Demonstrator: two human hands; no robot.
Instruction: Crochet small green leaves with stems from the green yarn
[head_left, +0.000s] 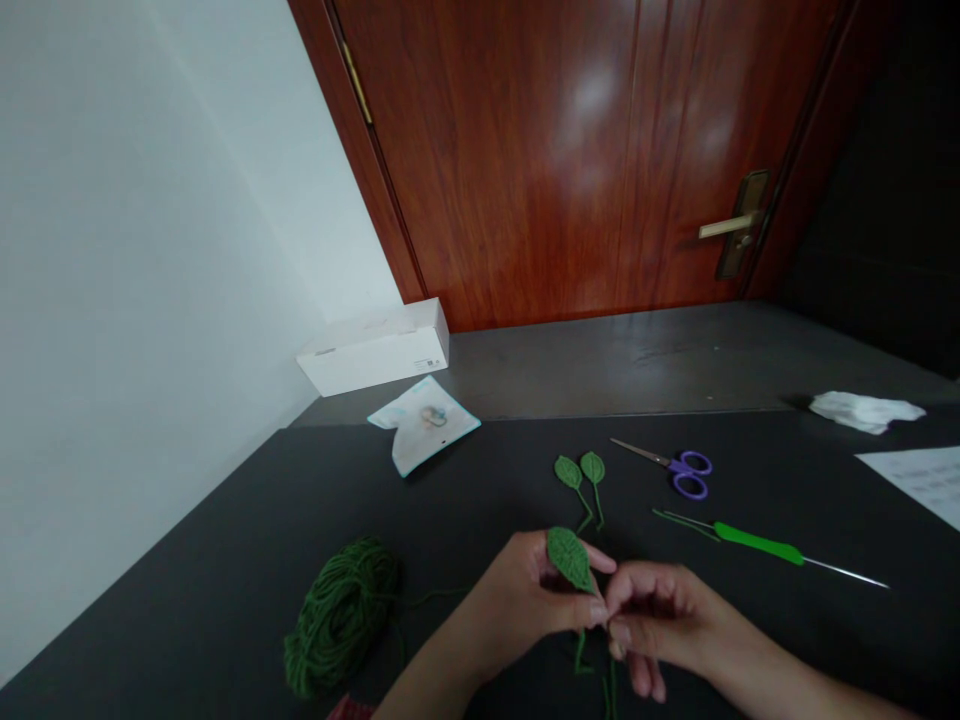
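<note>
A crocheted green leaf [569, 558] is held in my left hand [529, 595], its thumb and fingers pinched at the leaf's lower end. My right hand [660, 615] meets it there, fingertips closed on the green yarn [610, 692] at the stem; the exact grip is partly hidden. Green strands hang below both hands. Just beyond them, two finished-looking leaves, a left leaf [568, 472] and a right leaf [592, 467], lie flat with thin stems toward me. To the left rests a skein of dark green yarn [341, 615], a loose strand running from it toward my left hand.
Purple-handled scissors [686, 472] and a green-handled crochet hook [757, 541] lie to the right, with a short yarn piece [686, 523] by the hook. Further off are a small packet [427, 425], a white box [375, 348], a crumpled white tissue [866, 410] and a printed sheet [919, 480].
</note>
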